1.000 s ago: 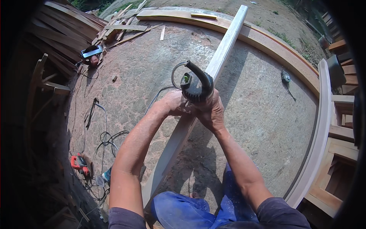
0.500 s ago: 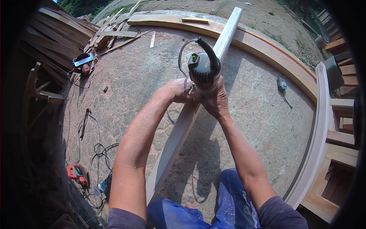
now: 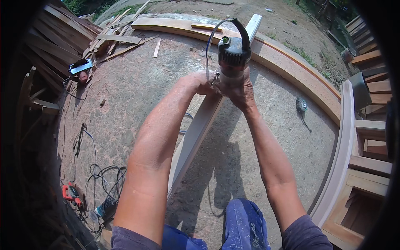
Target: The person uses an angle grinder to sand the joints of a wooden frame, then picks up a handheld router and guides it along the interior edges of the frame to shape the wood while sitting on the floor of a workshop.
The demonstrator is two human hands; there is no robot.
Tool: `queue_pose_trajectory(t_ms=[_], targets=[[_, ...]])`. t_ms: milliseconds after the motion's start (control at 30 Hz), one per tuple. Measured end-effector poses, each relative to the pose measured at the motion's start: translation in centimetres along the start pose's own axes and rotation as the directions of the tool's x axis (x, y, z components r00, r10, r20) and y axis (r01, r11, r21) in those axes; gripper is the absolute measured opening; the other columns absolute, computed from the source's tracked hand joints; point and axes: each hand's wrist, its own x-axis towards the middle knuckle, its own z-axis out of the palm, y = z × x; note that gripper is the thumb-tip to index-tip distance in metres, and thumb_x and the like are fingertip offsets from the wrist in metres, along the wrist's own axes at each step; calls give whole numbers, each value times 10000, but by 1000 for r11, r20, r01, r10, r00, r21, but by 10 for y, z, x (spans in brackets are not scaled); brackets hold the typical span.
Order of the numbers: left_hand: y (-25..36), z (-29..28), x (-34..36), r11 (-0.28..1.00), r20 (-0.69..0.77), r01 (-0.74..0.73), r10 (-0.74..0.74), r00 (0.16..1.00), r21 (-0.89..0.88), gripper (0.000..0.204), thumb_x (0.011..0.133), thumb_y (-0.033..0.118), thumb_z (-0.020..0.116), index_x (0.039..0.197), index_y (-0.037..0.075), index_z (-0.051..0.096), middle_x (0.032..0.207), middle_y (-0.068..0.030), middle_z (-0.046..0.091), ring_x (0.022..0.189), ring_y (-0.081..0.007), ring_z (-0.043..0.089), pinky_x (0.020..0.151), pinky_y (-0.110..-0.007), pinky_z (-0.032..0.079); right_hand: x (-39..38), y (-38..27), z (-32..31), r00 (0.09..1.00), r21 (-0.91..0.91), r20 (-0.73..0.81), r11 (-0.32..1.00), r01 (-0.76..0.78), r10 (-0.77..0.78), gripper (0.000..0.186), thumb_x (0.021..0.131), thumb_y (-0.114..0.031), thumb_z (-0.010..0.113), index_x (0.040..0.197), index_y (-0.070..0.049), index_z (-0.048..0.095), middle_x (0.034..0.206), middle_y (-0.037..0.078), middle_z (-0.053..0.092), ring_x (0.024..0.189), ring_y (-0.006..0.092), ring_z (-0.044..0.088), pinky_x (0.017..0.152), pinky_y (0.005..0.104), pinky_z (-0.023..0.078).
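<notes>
A black corded router [image 3: 234,52] stands upright on a long pale board [image 3: 193,141], which runs away from me to rest across a thick beam [image 3: 289,71]. My left hand [image 3: 204,83] is closed on the left side of the router's lower body, its fingers partly hidden. My right hand [image 3: 239,89] is wrapped round the right side of the same tool. The router's dark cable loops from its top down the left side.
A red power tool [image 3: 71,194], a teal one [image 3: 104,210] and tangled cords lie left. Another tool [image 3: 81,71] sits by scrap wood [image 3: 116,38]. A tape measure [image 3: 301,106] lies right, near wooden frames [image 3: 371,177] and long moulding [image 3: 346,104].
The router and both hands have moved away from me along the board, up and to the right in view, with my forearms reaching further.
</notes>
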Motion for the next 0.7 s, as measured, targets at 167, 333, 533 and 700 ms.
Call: queue_pose_trajectory(t_ms=[167, 333, 533, 700], targets=[[5, -1, -2, 985, -41, -155, 152, 988, -80, 473, 866, 288, 762, 1302, 126, 676, 1233, -148, 711, 1175, -298, 657, 1016, -430, 515, 8, -6, -4, 997, 125, 60, 991, 42, -50, 633, 783, -201, 878, 1268, -101, 484, 1131, 77, 650, 1007, 178, 640, 909, 356, 521], [-40, 55, -44, 964, -171, -246, 227, 959, -98, 444, 841, 236, 758, 1267, 138, 683, 1213, -148, 710, 1156, -319, 659, 984, -432, 530, -50, -49, 38, 1000, 131, 6, 991, -18, 17, 598, 791, -201, 863, 1268, -87, 521, 1144, 79, 666, 1015, 186, 655, 892, 373, 528], [-11, 103, -156, 994, 121, 106, -105, 987, -8, 515, 814, 223, 783, 1302, 135, 647, 1232, -156, 703, 1150, -331, 664, 956, -426, 546, -157, -115, 76, 995, 69, 58, 994, -89, 85, 673, 783, -169, 894, 1305, -64, 483, 1229, 105, 629, 1108, 202, 618, 958, 363, 502], [-3, 165, -267, 989, 33, 136, -135, 990, -50, 520, 775, 226, 793, 1263, 118, 649, 1202, -169, 708, 1106, -360, 676, 890, -441, 563, -242, -165, 124, 988, -78, 74, 989, -129, 135, 751, 701, -313, 915, 1286, -51, 523, 1159, 152, 640, 1096, 338, 629, 932, 453, 487]])
